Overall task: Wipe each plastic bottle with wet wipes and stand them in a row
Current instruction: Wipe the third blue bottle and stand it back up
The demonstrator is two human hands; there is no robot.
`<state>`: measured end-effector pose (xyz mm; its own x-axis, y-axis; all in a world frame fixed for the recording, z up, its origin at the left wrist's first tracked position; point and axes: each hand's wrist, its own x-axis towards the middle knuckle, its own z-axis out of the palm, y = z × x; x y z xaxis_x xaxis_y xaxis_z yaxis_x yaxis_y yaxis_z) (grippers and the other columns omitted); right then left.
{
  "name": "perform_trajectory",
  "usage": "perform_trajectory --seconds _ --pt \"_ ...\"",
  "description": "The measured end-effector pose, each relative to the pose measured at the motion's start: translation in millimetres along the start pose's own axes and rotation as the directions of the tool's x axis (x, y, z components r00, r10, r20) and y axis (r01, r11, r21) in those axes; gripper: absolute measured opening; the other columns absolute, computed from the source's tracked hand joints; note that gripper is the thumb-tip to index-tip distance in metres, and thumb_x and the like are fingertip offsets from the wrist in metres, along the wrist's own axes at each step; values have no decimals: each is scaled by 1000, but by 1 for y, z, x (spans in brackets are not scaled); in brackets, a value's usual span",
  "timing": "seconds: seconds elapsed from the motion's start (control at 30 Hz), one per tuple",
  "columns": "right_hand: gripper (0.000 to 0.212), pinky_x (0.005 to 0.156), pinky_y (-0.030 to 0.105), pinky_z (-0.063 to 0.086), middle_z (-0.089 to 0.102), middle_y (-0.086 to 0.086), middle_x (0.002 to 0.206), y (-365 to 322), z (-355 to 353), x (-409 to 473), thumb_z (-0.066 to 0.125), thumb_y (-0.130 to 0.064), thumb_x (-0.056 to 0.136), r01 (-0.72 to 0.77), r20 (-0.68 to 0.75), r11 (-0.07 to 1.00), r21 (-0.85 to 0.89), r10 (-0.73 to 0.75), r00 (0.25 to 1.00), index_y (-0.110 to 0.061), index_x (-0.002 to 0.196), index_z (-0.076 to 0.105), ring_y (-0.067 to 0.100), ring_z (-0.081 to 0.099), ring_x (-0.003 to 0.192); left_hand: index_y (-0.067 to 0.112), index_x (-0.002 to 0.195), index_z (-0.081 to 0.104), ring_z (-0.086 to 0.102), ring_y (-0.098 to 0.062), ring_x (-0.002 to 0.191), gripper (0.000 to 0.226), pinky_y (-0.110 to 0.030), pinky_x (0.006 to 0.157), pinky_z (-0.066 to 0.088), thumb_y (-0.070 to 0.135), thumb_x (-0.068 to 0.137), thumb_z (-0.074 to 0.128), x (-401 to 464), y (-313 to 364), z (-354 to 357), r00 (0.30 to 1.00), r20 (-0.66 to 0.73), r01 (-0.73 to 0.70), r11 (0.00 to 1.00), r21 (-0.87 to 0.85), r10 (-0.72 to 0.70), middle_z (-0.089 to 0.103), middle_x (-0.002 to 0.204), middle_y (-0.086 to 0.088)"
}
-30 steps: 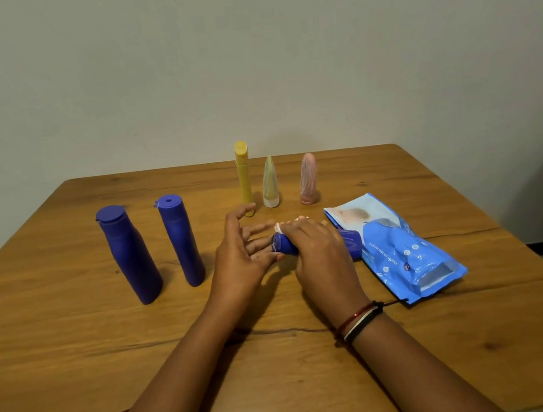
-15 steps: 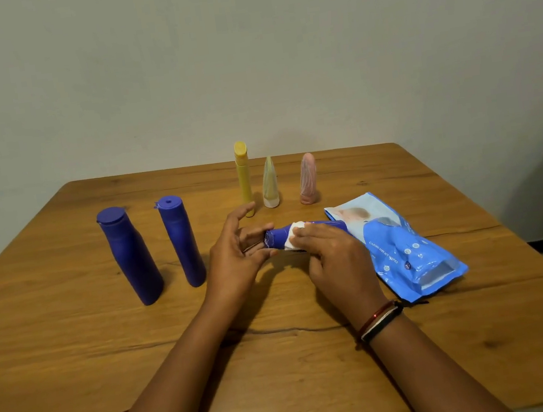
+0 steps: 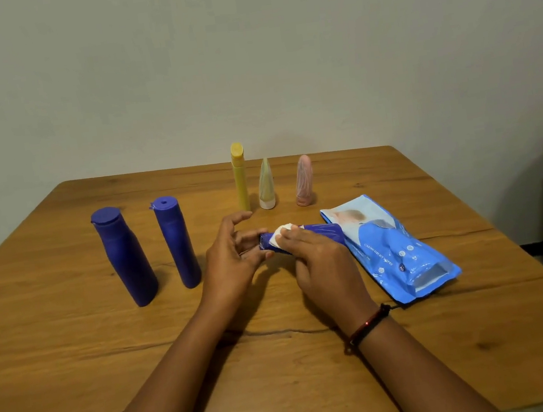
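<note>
From the head camera, we hold a small blue bottle (image 3: 318,232) on its side above the table (image 3: 75,352), so the wipe can reach all round it. Our left hand (image 3: 232,262) pinches its cap end to keep it from sliding. Our right hand (image 3: 322,261) curls over it and presses a white wet wipe (image 3: 279,239) on it. 2 big blue bottles (image 3: 124,256) stand side by side at the left. The wipes pack (image 3: 393,248) lies just beside our right hand, easy to reach.
</note>
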<state>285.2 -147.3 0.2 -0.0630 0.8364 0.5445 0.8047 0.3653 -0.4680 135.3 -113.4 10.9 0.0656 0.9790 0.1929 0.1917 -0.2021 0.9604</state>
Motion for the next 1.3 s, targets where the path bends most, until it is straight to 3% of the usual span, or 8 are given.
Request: perform_trajectory --seconds 0.1,0.2,0.37,0.5,0.73,0.97,1.13,1.3 --pt "41 100 19 36 68 4 115 12 -3 1 53 5 76 -85 -65 996 -5 84 994 -13 110 70 16 60 113 33 108 60 65 6 94 43 -16 81 54 2 80 71 2 0 0 1000 19 9 996 90 -10 69 101 14" --pt "41 103 22 34 64 5 123 17 -3 6 51 5 84 -197 -43 980 -23 196 980 -13 117 66 18 56 119 38 100 64 62 7 97 37 -15 85 49 9 80 72 3 -1 -1 999 46 16 987 163 -24 68 101 18" --pt "49 106 14 21 52 1 137 6 -1 5 49 4 88 -76 96 997 -9 76 992 -17 132 54 11 42 131 35 99 64 63 11 90 32 -9 72 49 8 82 71 3 -2 -1 999 32 24 988 149 -29 68 96 17" --pt "41 104 20 33 60 2 129 6 -4 0 56 1 84 -15 92 1000 26 13 996 -14 121 64 12 52 124 31 103 64 64 3 90 28 -14 71 52 12 83 70 4 -5 -1 999 -5 38 990 135 -38 68 95 15" --pt "36 93 18 39 68 1 115 21 -6 5 52 -1 86 -266 -43 964 -8 265 963 -17 115 68 16 60 109 26 99 64 63 -10 89 22 -28 79 53 18 80 73 7 -10 0 994 10 110 989 99 -112 67 95 5" --pt "44 106 17 31 59 1 130 8 1 2 54 3 85 -56 84 997 49 51 995 -16 124 62 10 49 126 22 100 65 67 -11 86 20 -16 61 48 18 82 72 5 -8 1 992 1 127 992 28 -127 65 104 5" --pt "40 97 14 35 67 0 117 19 -5 3 53 2 82 -164 -63 986 23 165 984 -17 112 69 11 59 113 24 102 66 65 -8 92 21 -22 71 50 17 83 71 5 -4 -1 989 -21 145 988 -54 -146 66 106 7" --pt "42 100 26 40 65 9 119 30 -8 7 51 10 80 -250 -198 968 -26 240 950 -8 114 67 23 59 114 26 101 66 64 -9 99 23 -30 83 51 14 82 71 6 -5 -3 991 5 131 988 -77 -131 65 112 7"
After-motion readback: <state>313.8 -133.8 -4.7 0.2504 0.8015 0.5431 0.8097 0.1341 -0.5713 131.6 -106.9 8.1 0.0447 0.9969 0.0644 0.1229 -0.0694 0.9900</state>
